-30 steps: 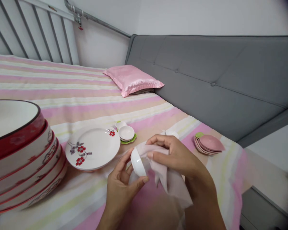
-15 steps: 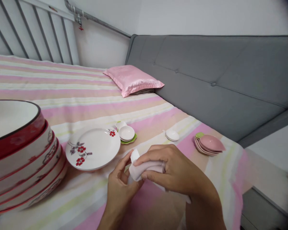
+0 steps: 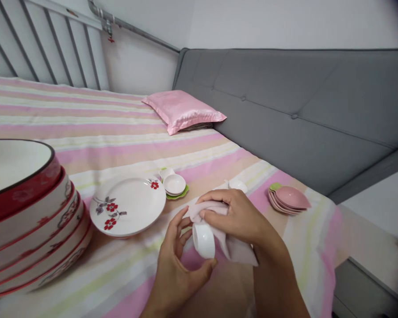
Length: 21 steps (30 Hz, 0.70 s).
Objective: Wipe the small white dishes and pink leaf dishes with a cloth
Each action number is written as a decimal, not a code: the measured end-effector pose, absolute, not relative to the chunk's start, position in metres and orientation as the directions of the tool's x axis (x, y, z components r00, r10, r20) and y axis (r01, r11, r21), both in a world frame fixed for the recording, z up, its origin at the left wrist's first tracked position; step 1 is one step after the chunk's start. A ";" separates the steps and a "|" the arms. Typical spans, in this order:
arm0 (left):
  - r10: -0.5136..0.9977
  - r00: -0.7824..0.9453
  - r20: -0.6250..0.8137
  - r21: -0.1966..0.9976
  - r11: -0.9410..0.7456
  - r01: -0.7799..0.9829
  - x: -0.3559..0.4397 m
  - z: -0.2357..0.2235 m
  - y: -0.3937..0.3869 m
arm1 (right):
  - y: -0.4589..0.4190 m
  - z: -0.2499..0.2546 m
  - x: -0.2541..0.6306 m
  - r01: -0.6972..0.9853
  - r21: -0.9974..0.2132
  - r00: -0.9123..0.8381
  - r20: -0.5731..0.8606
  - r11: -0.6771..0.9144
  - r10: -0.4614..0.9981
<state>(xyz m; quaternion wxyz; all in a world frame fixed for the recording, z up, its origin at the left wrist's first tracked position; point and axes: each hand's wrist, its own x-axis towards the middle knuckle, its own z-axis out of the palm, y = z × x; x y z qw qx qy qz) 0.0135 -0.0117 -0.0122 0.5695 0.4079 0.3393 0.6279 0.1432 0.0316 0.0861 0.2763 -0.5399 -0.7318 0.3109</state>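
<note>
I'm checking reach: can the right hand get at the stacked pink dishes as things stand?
Probably yes: nothing visible stands between the right hand and the pink dishes, only striped bedspread, though that hand holds a cloth.

Inspected from where I stand in the room: no legible text, label, brand, number or sign found.

You're in a home, in what looks like a bedroom: a pink, white and tan striped bedsheet [image 3: 86, 132] spreads across the left and middle of your frame, and a shiny pink pillow [image 3: 187, 109] lies on it at upper centre, near the buttoned grey headboard [image 3: 285, 88] on the right. At upper left you have a pale radiator [image 3: 40, 39] and a metal heating pipe [image 3: 142, 31].
</note>
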 end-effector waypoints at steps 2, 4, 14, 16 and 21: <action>0.993 -0.009 0.114 0.876 -0.105 -0.471 0.016 -0.011 -0.014 | 0.036 0.083 0.145 0.607 -0.770 -0.271 0.033 0.197 0.962; 0.994 0.016 0.106 0.863 -0.084 -0.499 0.017 -0.009 -0.015 | 0.040 0.080 0.147 0.591 -0.785 -0.289 0.009 0.186 0.957; 0.977 0.152 0.148 0.788 -0.023 -0.615 0.007 -0.008 -0.009 | 0.043 0.077 0.148 0.644 -0.731 -0.321 0.009 0.226 0.947; 0.991 0.097 0.095 0.754 -0.008 -0.657 0.006 -0.006 -0.008 | 0.042 0.077 0.147 0.685 -0.688 -0.325 0.008 0.241 0.946; 0.998 0.006 -0.070 0.671 0.051 -0.740 0.005 -0.001 -0.010 | 0.041 0.078 0.146 0.729 -0.630 -0.342 0.006 0.269 0.940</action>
